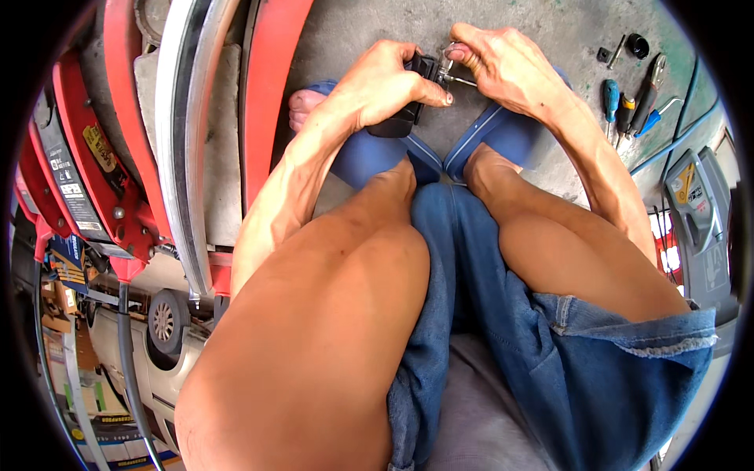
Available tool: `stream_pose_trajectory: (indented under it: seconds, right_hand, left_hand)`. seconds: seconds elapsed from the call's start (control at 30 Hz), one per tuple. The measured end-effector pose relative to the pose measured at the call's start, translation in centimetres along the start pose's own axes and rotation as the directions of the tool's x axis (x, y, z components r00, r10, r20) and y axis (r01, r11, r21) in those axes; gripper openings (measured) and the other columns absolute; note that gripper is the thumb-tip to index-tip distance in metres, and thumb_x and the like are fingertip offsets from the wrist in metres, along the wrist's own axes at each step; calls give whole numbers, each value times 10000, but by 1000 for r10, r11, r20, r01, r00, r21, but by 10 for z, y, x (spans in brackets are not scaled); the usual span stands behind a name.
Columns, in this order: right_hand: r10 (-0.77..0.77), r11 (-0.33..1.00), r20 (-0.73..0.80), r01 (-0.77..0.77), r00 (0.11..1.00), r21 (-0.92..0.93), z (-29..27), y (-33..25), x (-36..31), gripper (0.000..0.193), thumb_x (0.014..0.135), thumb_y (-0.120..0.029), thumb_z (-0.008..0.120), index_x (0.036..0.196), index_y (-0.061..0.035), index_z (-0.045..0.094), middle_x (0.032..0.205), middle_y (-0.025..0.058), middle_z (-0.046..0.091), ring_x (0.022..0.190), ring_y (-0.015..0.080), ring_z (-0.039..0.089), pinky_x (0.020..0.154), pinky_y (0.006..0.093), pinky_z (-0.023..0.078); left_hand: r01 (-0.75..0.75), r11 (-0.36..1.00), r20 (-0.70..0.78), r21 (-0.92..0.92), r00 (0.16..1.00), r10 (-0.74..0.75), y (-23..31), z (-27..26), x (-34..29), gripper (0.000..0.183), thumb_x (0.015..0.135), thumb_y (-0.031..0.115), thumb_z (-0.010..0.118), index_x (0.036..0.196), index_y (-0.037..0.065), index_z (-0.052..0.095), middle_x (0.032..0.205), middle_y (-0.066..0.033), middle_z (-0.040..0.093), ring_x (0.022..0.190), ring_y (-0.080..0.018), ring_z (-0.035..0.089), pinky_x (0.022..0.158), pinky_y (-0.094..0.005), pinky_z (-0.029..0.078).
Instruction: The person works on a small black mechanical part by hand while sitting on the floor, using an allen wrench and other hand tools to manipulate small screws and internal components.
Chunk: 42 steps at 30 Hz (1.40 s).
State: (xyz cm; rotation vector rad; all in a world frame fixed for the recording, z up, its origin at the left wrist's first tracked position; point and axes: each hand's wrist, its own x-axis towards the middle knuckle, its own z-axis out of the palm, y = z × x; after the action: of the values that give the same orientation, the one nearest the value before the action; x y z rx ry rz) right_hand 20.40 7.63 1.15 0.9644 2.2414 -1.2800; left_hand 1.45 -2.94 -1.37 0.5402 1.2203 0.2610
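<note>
My left hand [382,86] grips a black device [399,122] with a blocky body, its thumb stretched along the device's right side. A small silver metal fitting [444,72] stands on that right side, with a thin rod poking out to the right. Thumb and forefinger of my right hand [503,69] pinch at the fitting's upper end, and the rod's tip reaches under the curled fingers. Exactly what the right fingertips hold is partly hidden. Both hands meet just above my blue slippers [492,137].
On the concrete floor [353,23] at the right lie a blue-handled screwdriver [611,98], pliers [650,90], a black ring [638,46] and a blue cable [683,141]. A grey machine [699,204] stands beyond. Red floor jacks [86,141] and curved trim [184,118] line the left, near a vehicle wheel [166,322].
</note>
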Motion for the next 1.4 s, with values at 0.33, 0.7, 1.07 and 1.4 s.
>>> stream_pose_trajectory:
  seconds: [0.33,0.7,1.07,1.4]
  right_hand:
    - [50,997,19,-49,999,-57,-6,-6,-2,152,956,-189,633,972,-50,577,799,244,663,794,463,666,671,541,522]
    - [-9,999,-97,5,995,-47,2,0,-4,146,987,-245,614,980,-101,637,789,199,715,782,430,713,665,544,567]
    - [61,997,-45,-63,997,-52,-11,-17,-4,164,944,-197,632,894,-44,605,728,254,655,713,473,660,635,559,505]
    - [-55,997,-153,46,987,-64,0,-3,-3,129,962,-192,648,968,-67,616,805,204,693,820,432,688,683,524,542]
  left_hand:
    - [-2,998,-53,63,999,5,3,-1,1,518,647,288,904,1010,-43,739,845,-130,728,820,-206,686,785,-348,532]
    - [-32,999,-61,33,998,34,-6,4,7,527,635,289,911,1008,-40,736,853,-143,738,830,-213,695,801,-355,533]
    - [-48,998,-67,47,996,51,2,2,3,457,655,269,901,959,-37,749,814,-112,731,794,-181,683,767,-333,526]
    - [-31,999,-58,-9,998,30,9,1,6,418,670,241,895,924,-48,733,797,-103,728,734,-164,670,681,-330,528]
